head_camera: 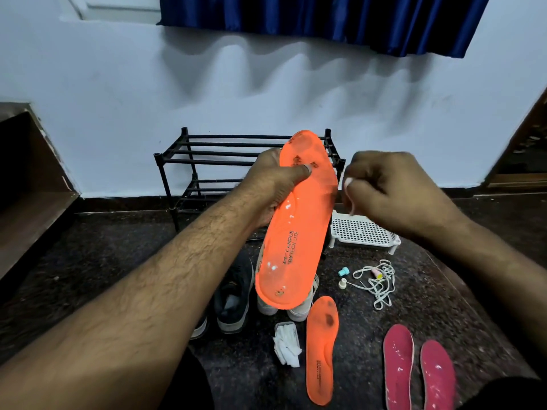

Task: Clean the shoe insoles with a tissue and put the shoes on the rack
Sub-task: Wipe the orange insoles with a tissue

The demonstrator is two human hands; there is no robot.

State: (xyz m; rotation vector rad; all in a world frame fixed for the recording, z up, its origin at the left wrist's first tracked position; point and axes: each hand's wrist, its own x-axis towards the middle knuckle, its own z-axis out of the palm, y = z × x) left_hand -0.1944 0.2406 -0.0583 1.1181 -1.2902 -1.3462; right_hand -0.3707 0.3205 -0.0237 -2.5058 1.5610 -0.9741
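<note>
The left hand (270, 184) holds an orange insole (296, 220) up in front of the black rack (207, 152), its grip wrapped round the insole's edge with the thumb pressed flat on the printed face near the toe end. The right hand (384, 190) sits just to the right of that grip, close to the insole's edge but apart from it, fingers curled and pinching a small white wad that looks like tissue (348, 190); most of the wad is hidden inside the fist.

Judged from what shows, the cleaning is at an early or middle stage. The held insole carries dark smudges above the left grip near the toe and white flecks and spots below it toward the heel, so it is not yet clean. A second orange insole (321, 347) lies on the floor below both hands, with a dark stain near its toe. Two pink insoles (417, 368) lie side by side on the floor lower right of the right grip, speckled white; whether they have been wiped I cannot tell.

A pile of folded tissues (285, 344) lies on the floor below the left grip. A dark shoe (233, 294) and pale shoes (296, 309) stand on the floor beneath the held insole, partly hidden by it. No shoe shows on the rack's visible bars, so refitting the insoles and racking the shoes appear to remain. White laces (376, 279) lie loose below the right grip.
</note>
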